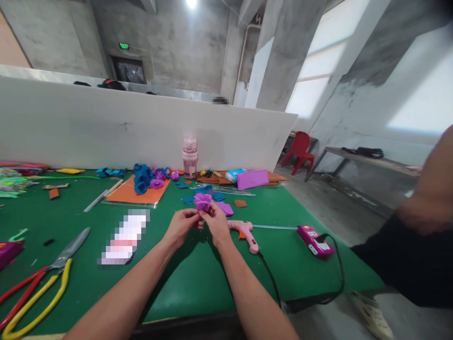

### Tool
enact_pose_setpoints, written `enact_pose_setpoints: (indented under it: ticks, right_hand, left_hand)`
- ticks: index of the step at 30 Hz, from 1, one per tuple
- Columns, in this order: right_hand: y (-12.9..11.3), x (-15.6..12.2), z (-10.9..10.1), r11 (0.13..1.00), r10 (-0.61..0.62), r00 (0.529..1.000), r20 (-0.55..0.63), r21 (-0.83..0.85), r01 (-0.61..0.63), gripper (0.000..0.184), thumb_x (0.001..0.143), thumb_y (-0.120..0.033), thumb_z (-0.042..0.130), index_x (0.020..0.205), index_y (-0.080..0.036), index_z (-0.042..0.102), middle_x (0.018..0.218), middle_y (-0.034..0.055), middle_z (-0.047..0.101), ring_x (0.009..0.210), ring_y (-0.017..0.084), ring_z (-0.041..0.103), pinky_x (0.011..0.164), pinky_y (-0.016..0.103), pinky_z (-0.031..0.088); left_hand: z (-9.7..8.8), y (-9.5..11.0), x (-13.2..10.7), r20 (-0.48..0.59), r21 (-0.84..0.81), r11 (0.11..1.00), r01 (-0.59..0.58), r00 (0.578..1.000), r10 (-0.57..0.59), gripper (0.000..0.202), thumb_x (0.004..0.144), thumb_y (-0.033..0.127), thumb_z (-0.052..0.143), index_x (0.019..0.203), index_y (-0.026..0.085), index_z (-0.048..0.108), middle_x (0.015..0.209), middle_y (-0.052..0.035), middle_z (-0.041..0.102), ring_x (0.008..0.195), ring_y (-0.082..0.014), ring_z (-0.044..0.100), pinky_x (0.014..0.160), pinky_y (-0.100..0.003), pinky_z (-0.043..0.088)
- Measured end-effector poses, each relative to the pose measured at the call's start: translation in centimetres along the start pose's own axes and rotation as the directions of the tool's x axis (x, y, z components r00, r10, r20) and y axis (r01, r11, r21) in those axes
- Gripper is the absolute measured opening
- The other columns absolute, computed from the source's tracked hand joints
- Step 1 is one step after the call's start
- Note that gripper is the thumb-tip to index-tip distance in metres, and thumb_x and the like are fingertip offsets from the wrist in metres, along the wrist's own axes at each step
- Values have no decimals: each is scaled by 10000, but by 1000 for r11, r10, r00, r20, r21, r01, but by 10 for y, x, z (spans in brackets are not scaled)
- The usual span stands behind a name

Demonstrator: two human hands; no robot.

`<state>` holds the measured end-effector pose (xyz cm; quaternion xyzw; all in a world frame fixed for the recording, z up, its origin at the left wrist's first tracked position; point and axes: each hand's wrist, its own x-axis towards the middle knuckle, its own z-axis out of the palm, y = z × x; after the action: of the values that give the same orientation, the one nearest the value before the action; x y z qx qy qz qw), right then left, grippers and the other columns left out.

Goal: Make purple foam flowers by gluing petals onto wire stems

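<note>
Both of my hands meet above the green table [198, 278], pinching the base of a purple felt flower [203, 201]. My left hand [182, 225] grips it from the left with its fingers closed. My right hand [215, 222] holds it from the right, fingers also closed on it. A pink glue gun [245, 233] lies on the table just right of my right hand, its black cord running toward the table's front edge. Purple felt pieces [225, 208] lie just behind the hands.
Yellow- and red-handled scissors [42, 278] lie at the front left. Blue and purple felt flowers [146, 177] sit on an orange sheet, a pink bottle [189, 158] stands by the white partition, a pink power plug box [314, 240] lies right. Another person's arm [430, 189] is at the right edge.
</note>
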<state>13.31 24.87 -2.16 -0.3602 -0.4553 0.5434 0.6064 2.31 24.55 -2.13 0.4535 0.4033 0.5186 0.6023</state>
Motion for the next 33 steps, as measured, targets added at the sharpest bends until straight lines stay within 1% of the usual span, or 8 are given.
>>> enact_pose_setpoints:
  ticks: [6, 10, 13, 18, 21, 24, 28, 33]
  right_hand:
    - [3, 3, -4, 997, -76, 997, -17, -34, 75, 166, 693, -278, 625, 835, -193, 643, 831, 6, 680, 773, 153, 614, 777, 286, 469]
    - [3, 4, -5, 998, -56, 998, -26, -3, 56, 207, 691, -274, 625, 880, -194, 653, 838, 9, 686, 798, 158, 619, 812, 299, 465]
    - [1, 2, -3, 999, 10, 1000, -15, 40, -10, 232, 658, -277, 657, 873, -191, 656, 810, 9, 691, 748, 155, 626, 771, 297, 484]
    - [-3, -1, 1, 984, 127, 992, -20, 129, -124, 379, 577, -266, 731, 921, -172, 602, 716, 6, 694, 583, 129, 614, 654, 292, 508]
    - [-4, -2, 1, 982, 126, 992, -22, 147, -121, 379, 560, -251, 741, 899, -180, 587, 686, -1, 694, 560, 124, 613, 636, 287, 508]
    - [-4, -2, 2, 981, 103, 995, -7, 166, -101, 328, 560, -250, 739, 845, -186, 590, 683, -9, 693, 560, 118, 613, 635, 279, 505]
    - [-4, -2, 1, 977, 117, 993, -3, 180, -114, 313, 558, -249, 742, 828, -179, 600, 682, -8, 693, 559, 114, 612, 635, 267, 501]
    - [-3, -2, 1, 970, 139, 990, -8, 201, -134, 291, 553, -235, 741, 805, -165, 612, 685, 6, 697, 561, 117, 618, 634, 267, 506]
  left_hand:
    - [-1, 6, -2, 4, 4, 998, 61, 998, -61, 340, 564, 322, 778, 799, 97, 676, 603, -40, 615, 515, -119, 560, 495, -239, 438]
    - [-6, 8, 1, -74, -13, 999, -32, 997, 31, 300, 605, 350, 751, 771, 113, 672, 682, -41, 638, 536, -82, 525, 517, -208, 414]
    - [-9, 6, 4, -97, -42, 996, -74, 993, 70, 299, 604, 359, 750, 760, 116, 673, 687, -38, 638, 559, -82, 521, 534, -203, 406]
    - [-9, 5, 5, -53, -162, 987, -2, 999, -6, 265, 560, 312, 781, 690, 132, 636, 671, -17, 640, 586, -98, 566, 600, -225, 441]
    - [-8, 7, 3, -19, -213, 977, 21, 1000, -25, 244, 559, 287, 786, 664, 136, 626, 653, -6, 639, 578, -92, 573, 616, -224, 446]
    - [-7, 8, 2, -21, -237, 971, 21, 999, -27, 247, 553, 280, 791, 669, 134, 630, 649, -7, 643, 573, -91, 577, 616, -227, 449]
    - [-9, 6, 5, -43, -205, 979, -14, 999, 5, 249, 556, 281, 788, 701, 134, 648, 658, -9, 649, 580, -95, 578, 613, -227, 448]
    - [-13, 2, 8, -87, -100, 991, -87, 993, 78, 287, 556, 309, 781, 754, 136, 668, 701, -24, 668, 616, -119, 588, 632, -250, 447]
